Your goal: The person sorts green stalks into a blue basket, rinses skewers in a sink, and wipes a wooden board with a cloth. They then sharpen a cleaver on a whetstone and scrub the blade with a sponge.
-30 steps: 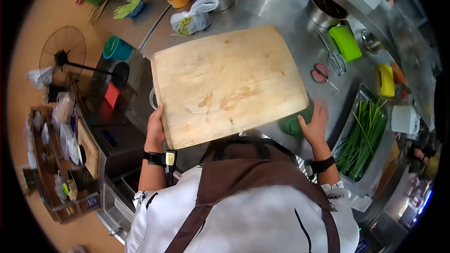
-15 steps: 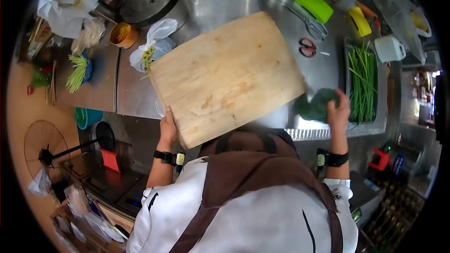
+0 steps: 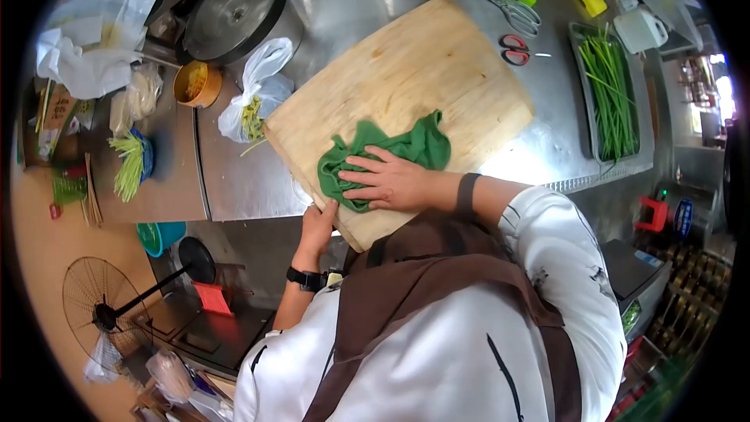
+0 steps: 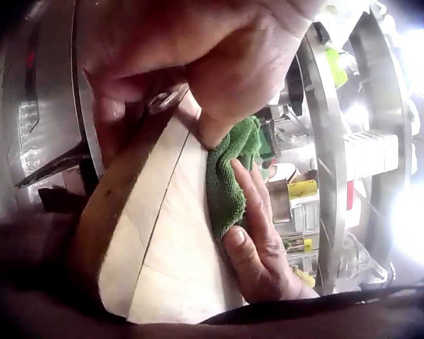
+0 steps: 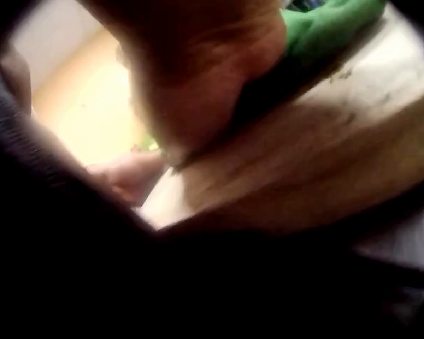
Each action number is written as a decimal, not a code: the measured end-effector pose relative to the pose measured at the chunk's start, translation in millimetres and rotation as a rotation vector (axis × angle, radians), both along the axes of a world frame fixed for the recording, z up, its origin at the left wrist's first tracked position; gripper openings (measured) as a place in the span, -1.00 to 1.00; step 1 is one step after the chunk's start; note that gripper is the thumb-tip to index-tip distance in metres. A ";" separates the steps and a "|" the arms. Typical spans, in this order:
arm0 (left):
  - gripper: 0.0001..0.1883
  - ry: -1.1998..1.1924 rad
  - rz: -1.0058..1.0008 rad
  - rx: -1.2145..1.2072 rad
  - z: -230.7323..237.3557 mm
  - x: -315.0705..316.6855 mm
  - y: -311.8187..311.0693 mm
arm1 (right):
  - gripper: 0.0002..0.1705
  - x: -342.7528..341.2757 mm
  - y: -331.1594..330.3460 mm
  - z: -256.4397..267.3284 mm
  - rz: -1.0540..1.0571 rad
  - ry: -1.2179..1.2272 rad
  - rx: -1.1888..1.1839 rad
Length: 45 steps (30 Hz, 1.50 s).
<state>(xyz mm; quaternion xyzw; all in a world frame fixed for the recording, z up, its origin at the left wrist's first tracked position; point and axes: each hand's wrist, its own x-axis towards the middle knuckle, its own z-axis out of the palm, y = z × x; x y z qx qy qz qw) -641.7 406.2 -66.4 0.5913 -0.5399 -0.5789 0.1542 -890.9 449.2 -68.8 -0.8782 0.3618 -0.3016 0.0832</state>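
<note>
A thick wooden board lies at an angle over the front edge of the metal counter. The left hand grips its near left edge; in the left wrist view that hand has its thumb on top of the board and fingers curled beneath. On the board's near left part, the right hand presses a bunched green cloth with fingers spread and fairly straight. The right wrist view is dark; the right hand rests beside the green cloth, over the board's edge.
Behind the board stand a lidded pot and a plastic bag. An orange bowl is at the left. Red-handled scissors, metal tongs and a tray of long green stalks lie to the right. A fan stands at lower left.
The right hand has brought the green cloth from the counter at the right onto the board. The left hand has kept its grip on the board's edge. The head view has turned and shifted.
</note>
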 end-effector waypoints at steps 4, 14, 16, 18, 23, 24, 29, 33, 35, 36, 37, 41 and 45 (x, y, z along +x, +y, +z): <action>-0.55 0.048 0.038 0.045 1.3 0.5 7.8 | -0.52 -15.9 -7.9 -11.0 -0.202 0.087 -0.057; -0.44 -0.088 0.050 0.061 15.0 -17.0 16.0 | -0.62 -237.8 27.0 -61.2 -1.405 0.110 0.045; -0.44 -0.091 0.095 0.020 15.5 -20.6 16.2 | -0.67 -279.6 60.1 -88.0 -1.547 0.050 0.078; -0.44 -0.191 0.059 0.037 11.7 -15.6 6.8 | -0.69 -279.2 81.5 -74.8 -1.578 -0.006 0.043; -0.36 -0.514 -0.100 0.056 29.7 -18.2 3.9 | -0.69 -225.4 69.8 12.0 -1.283 -0.286 -0.379; -0.36 -0.522 -0.064 0.056 29.0 -11.4 5.5 | -0.67 -201.7 60.2 26.9 -1.161 -0.308 -0.381; -0.50 -0.253 0.212 -0.144 -1.3 -2.1 9.6 | -0.48 -69.0 7.8 53.7 -0.426 -0.270 -0.157; -0.56 -0.397 0.173 -0.322 -15.9 -8.9 18.8 | -0.49 14.2 -44.4 1.2 -0.040 0.121 -0.058; -0.57 -0.338 0.236 -0.343 -22.7 -7.0 20.0 | -0.49 26.6 -63.9 -13.8 0.057 0.046 -0.127; -0.57 -0.328 0.230 -0.335 -18.1 -9.5 21.0 | -0.49 25.6 -70.4 -14.1 0.040 0.048 -0.117; -0.57 -0.323 0.216 -0.317 -15.1 -11.9 21.8 | -0.49 20.1 -76.4 -16.8 -0.034 0.053 -0.156; -0.56 -0.324 0.198 -0.244 -4.8 -14.2 23.7 | -0.62 -35.7 -90.2 4.5 -0.496 0.209 -0.142; -0.56 -0.360 0.181 -0.244 -3.2 -12.0 19.5 | -0.58 -153.9 -82.5 -35.7 -1.056 0.199 -0.086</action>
